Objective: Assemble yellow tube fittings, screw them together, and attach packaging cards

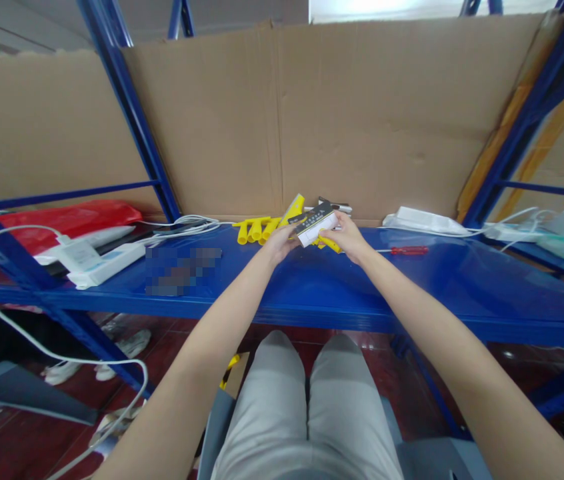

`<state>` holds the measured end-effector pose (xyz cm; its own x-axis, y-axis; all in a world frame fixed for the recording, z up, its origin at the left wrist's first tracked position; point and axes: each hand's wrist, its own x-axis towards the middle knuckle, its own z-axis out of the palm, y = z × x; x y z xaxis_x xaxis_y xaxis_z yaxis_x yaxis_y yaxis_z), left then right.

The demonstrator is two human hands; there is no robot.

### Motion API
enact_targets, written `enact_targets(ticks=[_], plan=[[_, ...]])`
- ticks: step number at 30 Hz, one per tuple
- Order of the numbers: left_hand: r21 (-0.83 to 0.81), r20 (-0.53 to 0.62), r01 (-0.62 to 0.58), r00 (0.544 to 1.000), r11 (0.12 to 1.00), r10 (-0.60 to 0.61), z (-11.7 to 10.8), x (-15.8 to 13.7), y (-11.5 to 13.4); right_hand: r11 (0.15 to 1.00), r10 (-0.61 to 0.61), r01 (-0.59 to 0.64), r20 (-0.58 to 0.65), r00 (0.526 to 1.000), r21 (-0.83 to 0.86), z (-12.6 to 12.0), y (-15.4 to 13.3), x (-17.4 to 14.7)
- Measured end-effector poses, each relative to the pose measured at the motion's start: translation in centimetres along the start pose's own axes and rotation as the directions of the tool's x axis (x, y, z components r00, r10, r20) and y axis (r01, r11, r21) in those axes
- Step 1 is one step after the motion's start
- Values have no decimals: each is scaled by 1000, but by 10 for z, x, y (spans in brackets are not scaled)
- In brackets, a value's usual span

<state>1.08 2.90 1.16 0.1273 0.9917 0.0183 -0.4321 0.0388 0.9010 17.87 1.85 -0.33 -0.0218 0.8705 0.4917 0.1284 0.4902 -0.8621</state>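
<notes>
The left hand (282, 245) is pinching the left end of one black-and-white box (316, 224), and the right hand (349, 236) is pinching its right end; the box is hanging above the middle of the worktop (312, 290), nearer the rear edge. One yellow piece (330, 245) is showing just below the right hand; whether it is being gripped, I cannot tell. At least four yellow parts (256, 233) are lying near the rear edge. One red-handled screwdriver (409, 251) is lying to their right, and one white block (427, 220) is resting toward the rear right corner.
</notes>
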Motion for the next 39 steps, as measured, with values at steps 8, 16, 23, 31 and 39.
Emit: enact_targets(ticks=[8, 16, 23, 31, 39], plan=[[77, 259, 112, 957, 991, -128, -6, -10, 8, 990, -119, 100, -217, 969, -97, -12, 16, 14], [258, 436, 45, 886, 965, -158, -10, -11, -2, 996, -71, 57, -238, 969, -64, -13, 16, 14], [224, 269, -12, 962, 975, -50, -10, -4, -5, 995, -81, 72, -137, 987, -67, -3, 9, 8], [36, 9, -23, 1000, 999, 23, -4, -5, 0, 996, 28, -37, -123, 992, -76, 0, 9, 8], [-148, -215, -67, 976, 987, 34, -8, 1, 4, 995, 62, -64, -29, 998, -77, 3, -2, -2]])
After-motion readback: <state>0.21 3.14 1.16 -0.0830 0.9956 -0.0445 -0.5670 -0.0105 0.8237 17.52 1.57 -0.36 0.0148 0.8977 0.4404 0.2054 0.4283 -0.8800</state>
